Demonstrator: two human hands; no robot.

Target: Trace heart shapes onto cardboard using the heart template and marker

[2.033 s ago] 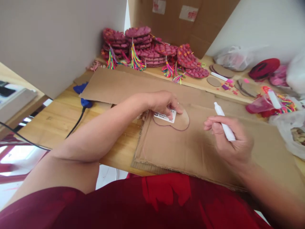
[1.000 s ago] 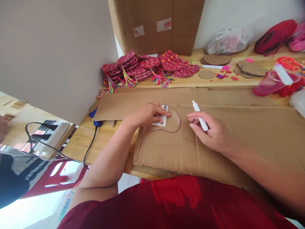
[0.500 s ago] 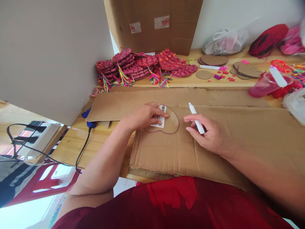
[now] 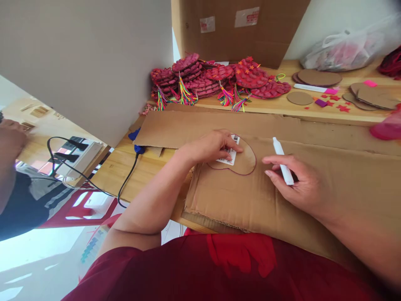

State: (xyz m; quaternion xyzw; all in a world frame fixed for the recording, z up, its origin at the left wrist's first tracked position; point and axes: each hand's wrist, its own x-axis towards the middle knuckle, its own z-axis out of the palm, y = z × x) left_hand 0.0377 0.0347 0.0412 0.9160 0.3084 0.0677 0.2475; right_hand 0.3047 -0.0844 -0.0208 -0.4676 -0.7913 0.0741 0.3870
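left hand: my left hand (image 4: 214, 146) is palm down, fingers loosely spread and a bit bent, on the label and rounded shape; gripping nothing I can see
right hand: my right hand (image 4: 297, 179) is closed around the white pen (image 4: 283, 161), narrow end pointing away from me
hands, gap: well apart, pen between them, right of the shape
rounded shape: I see the rounded shape (image 4: 247, 161), cardboard, purple line along its edge, lying on the near cardboard sheet (image 4: 232, 196), partly under my left hand
label: white barcode label (image 4: 230, 158) on the shape, partly covered by my fingers
behind shape: long cardboard strip (image 4: 200, 127), lying flat
left of sheet: bare wooden counter (image 4: 115, 171), blue connector (image 4: 138, 149) with black cord
ledge, left: stacked pink pieces (image 4: 203, 85), multicolored tassels
ledge, right: 1 white marker (image 4: 313, 88) with pink cap, cardboard ovals (image 4: 319, 78), red stars (image 4: 343, 108), plastic bag (image 4: 344, 54)
right edge: pink cup (image 4: 387, 127), cut off by my view
far left: power strip (image 4: 79, 161), 2 black plugs; another person's hand (image 4: 12, 138), blurred
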